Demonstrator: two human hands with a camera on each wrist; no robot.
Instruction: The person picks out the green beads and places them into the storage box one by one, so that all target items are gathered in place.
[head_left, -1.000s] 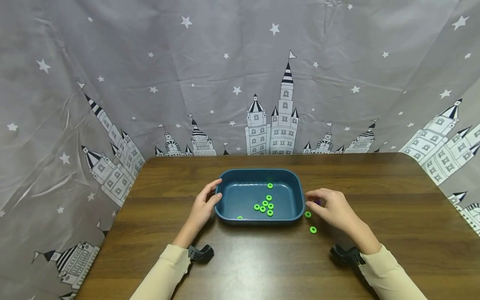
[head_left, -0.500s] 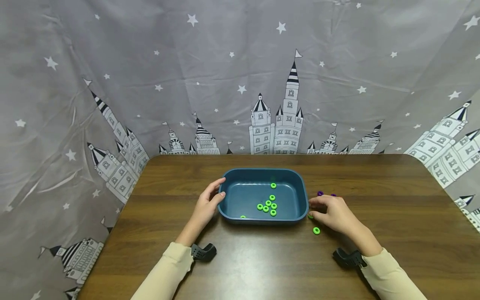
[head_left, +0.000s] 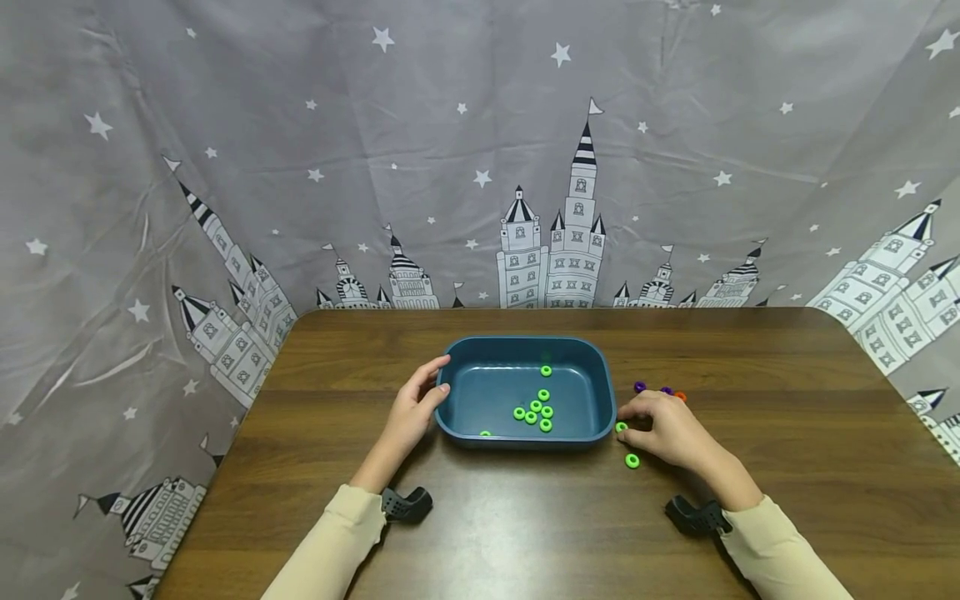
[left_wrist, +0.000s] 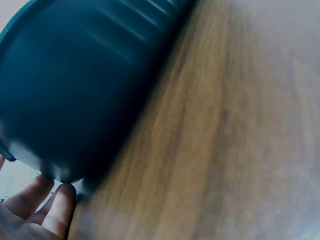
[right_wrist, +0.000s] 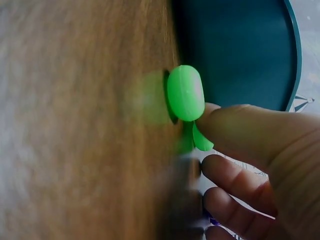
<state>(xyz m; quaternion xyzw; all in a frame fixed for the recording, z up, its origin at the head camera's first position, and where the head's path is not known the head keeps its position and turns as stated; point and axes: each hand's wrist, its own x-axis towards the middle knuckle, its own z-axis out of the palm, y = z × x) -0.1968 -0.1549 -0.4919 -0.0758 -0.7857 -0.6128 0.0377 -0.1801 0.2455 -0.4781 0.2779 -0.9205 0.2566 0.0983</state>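
Observation:
A dark blue plastic tray point(head_left: 480, 442) stands on the wooden table with several small green rings point(head_left: 536, 407) inside. My left hand point(head_left: 405, 417) holds its left end, thumb tip over the rim and fingertips against the outer wall, as the left wrist view shows point(left_wrist: 65, 205). Close beside the tray's right end, my right hand point(head_left: 667, 429) has its thumb and index finger on either side of a green ring point(head_left: 621, 427) lying on the table, with a gap between the fingertips. Another green ring point(head_left: 632, 461) lies nearer me; it looms large in the right wrist view, before the thumb point(right_wrist: 245, 125).
Behind the right hand lie a purple ring point(head_left: 640, 387), a second purple ring point(head_left: 666, 390) and an orange-red ring point(head_left: 680, 396), partly hidden by the hand. A grey curtain point(head_left: 480, 100) printed with castles hangs beyond the table's back edge point(head_left: 375, 312).
My right hand has come nearer to me, off the purple rings and to the green ring; its thumb has moved to the ring's near side. The left hand stays on the tray.

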